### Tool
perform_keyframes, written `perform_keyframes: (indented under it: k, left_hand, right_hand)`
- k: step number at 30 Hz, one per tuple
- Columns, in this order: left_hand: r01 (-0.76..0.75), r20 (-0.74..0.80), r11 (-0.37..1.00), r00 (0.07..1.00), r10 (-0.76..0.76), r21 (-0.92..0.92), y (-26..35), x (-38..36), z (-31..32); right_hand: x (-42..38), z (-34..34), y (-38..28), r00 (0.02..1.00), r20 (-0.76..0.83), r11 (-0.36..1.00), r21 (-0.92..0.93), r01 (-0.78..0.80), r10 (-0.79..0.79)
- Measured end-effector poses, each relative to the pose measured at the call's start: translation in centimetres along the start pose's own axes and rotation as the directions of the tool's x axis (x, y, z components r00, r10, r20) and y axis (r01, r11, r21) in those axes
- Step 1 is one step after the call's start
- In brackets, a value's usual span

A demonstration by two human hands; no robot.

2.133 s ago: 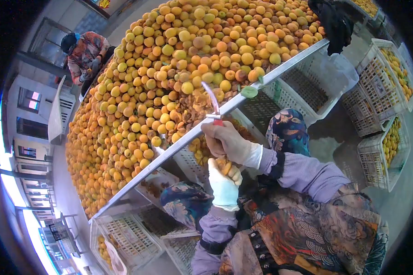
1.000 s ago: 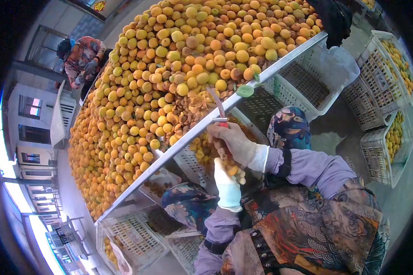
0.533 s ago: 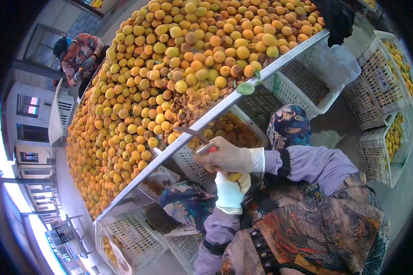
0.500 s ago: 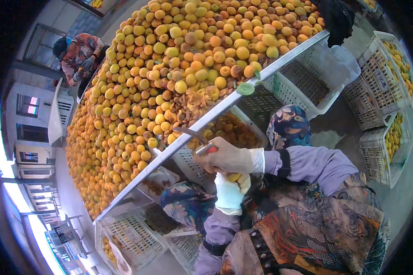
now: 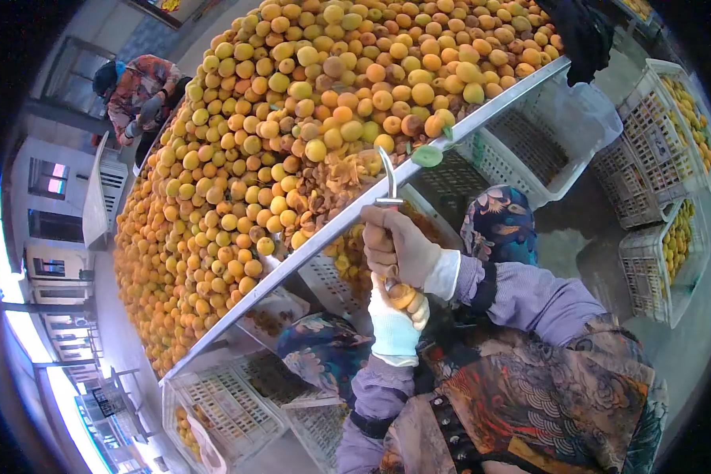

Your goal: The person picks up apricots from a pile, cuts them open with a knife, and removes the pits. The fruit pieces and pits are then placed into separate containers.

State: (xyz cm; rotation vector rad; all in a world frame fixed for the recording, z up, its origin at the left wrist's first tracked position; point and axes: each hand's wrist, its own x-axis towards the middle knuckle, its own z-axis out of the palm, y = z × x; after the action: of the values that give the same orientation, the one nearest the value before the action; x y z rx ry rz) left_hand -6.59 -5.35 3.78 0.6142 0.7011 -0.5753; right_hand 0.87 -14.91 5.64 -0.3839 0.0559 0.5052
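Observation:
My right hand (image 5: 407, 246), in a tan glove, is closed round the handle of a small hooked knife (image 5: 390, 175). The curved blade points up, across the metal rim of the table. Just below, my left hand (image 5: 395, 320) in a white glove grips an apricot (image 5: 403, 297), which looks cut or partly opened. The two hands are close together, with the right thumb side near the fruit. Beyond the rim lies a large heap of apricots (image 5: 237, 174), with torn, browned pieces (image 5: 340, 175) at its near edge.
A metal table edge (image 5: 308, 245) runs diagonally in front of me. Beneath it stand plastic crates (image 5: 320, 276), one with apricot pieces. Stacked crates of fruit (image 5: 648, 118) are at right, more crates (image 5: 221, 411) at lower left. Another person (image 5: 142, 95) works at the far left.
My right hand has turned and risen slightly, swinging the knife blade from pointing left to pointing up. More of the apricot in my left hand now shows.

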Motion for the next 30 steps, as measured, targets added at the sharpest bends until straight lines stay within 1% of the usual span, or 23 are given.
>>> perform_keyframes:
  k: [1, 2, 3, 5, 6, 8, 10, 12, 16, 18, 19, 20, 21, 22, 24, 25, 26, 27, 28, 29, 30]
  left_hand:
    - [0.0, 0.001, 1.0, 1.0, 0.0, -0.002, 0.0, 0.0, 0.0]
    - [-0.047, 0.0, 0.99, 0.999, 0.048, 0.135, 0.0, 0.0, -0.1]
    - [-0.092, 0.006, 0.958, 0.996, 0.094, 0.273, -0.1, 0.0, -0.2]
    - [-0.098, -0.001, 0.952, 0.995, 0.103, 0.29, 0.0, 0.1, -0.2]
    - [-0.103, -0.011, 0.948, 0.994, 0.112, 0.301, -0.1, 0.2, -0.2]
    - [-0.106, 0.005, 0.953, 0.994, 0.109, 0.285, -0.3, 0.6, -0.5]
    - [-0.106, 0.017, 0.957, 0.994, 0.105, 0.27, -0.3, 0.7, -0.9]
    - [-0.096, 0.062, 0.974, 0.994, 0.085, 0.207, -0.2, 0.8, -0.9]
    - [-0.148, 0.046, 0.963, 0.989, 0.141, 0.224, -0.1, 0.6, -0.7]
    - [-0.133, 0.141, 0.974, 0.984, 0.108, 0.184, 0.4, 0.8, -1.0]
    - [-0.137, 0.146, 0.973, 0.983, 0.111, 0.184, 0.6, 0.7, -0.8]
    - [-0.098, 0.147, 0.983, 0.986, 0.076, 0.155, 0.8, 0.4, -0.6]
    - [-0.059, 0.147, 0.99, 0.988, 0.04, 0.125, 1.0, 0.2, -0.4]
    - [-0.063, 0.149, 0.991, 0.988, 0.044, 0.122, 1.2, 0.3, -0.4]
    - [-0.14, 0.091, 0.975, 0.988, 0.126, 0.17, 1.5, 0.4, -0.3]
    - [-0.149, 0.097, 0.974, 0.986, 0.134, 0.169, 1.8, 0.5, -0.1]
    - [-0.291, 0.079, 0.91, 0.957, 0.28, 0.296, 2.3, 0.4, 0.2]
    - [-0.416, 0.078, 0.809, 0.902, 0.424, 0.416, 2.9, 0.3, 0.5]
    - [-0.475, 0.105, 0.77, 0.872, 0.479, 0.426, 3.8, 0.1, 0.6]
    - [-0.515, 0.105, 0.725, 0.841, 0.531, 0.458, 4.5, -0.2, 0.6]
    - [-0.553, 0.106, 0.674, 0.805, 0.584, 0.489, 5.3, -0.4, 0.6]
  right_hand:
    - [0.2, -0.3, -0.1, 0.998, -0.001, 0.997, 0.058, -0.06, 0.06]
    - [0.4, -0.6, -0.1, 0.993, 0.002, 0.986, 0.118, -0.119, 0.12]
    - [0.5, -0.7, 0.0, 0.993, 0.002, 0.986, 0.12, -0.118, 0.119]
    - [0.6, -0.8, -0.2, 0.977, -0.037, 0.97, 0.134, -0.203, 0.21]
    - [0.5, -0.8, -0.4, 0.978, -0.039, 0.971, 0.134, -0.199, 0.206]
    - [0.7, -0.5, -0.5, 0.962, -0.109, 0.964, 0.124, -0.235, 0.249]
    - [1.0, -0.8, -0.3, 0.959, -0.103, 0.96, 0.124, -0.252, 0.265]
    - [1.2, -0.8, -0.6, 0.957, -0.099, 0.958, 0.116, -0.261, 0.273]
    - [2.1, -0.8, -0.6, 0.945, -0.03, 0.941, 0.107, -0.322, 0.327]
    - [2.5, -0.9, -0.6, 0.94, -0.005, 0.936, 0.102, -0.338, 0.34]
    - [2.7, -0.8, -0.7, 0.934, -0.016, 0.932, 0.084, -0.354, 0.356]
    - [2.8, -0.7, -0.6, 0.927, -0.028, 0.926, 0.067, -0.371, 0.374]
    - [3.1, -1.0, -0.8, 0.913, 0.044, 0.909, 0.077, -0.409, 0.406]
    - [3.4, -1.1, -0.6, 0.912, 0.045, 0.909, 0.072, -0.411, 0.409]
    - [3.7, -0.6, -0.6, 0.943, -0.011, 0.942, 0.03, -0.333, 0.334]
    - [3.7, 0.0, -0.8, 0.943, -0.005, 0.943, 0.023, -0.333, 0.333]
    - [3.8, 0.6, -1.1, 0.976, -0.058, 0.977, 0.041, -0.21, 0.212]
    - [3.9, 1.6, -1.4, 0.99, -0.11, 0.995, 0.054, -0.085, 0.091]
    - [3.8, 2.3, -2.4, 0.996, -0.082, 0.999, -0.028, -0.037, 0.034]
    - [3.0, 3.0, -3.1, 0.996, -0.091, 0.969, -0.247, -0.003, -0.02]
    - [2.1, 3.7, -3.9, 0.993, -0.084, 0.89, -0.454, 0.031, -0.078]
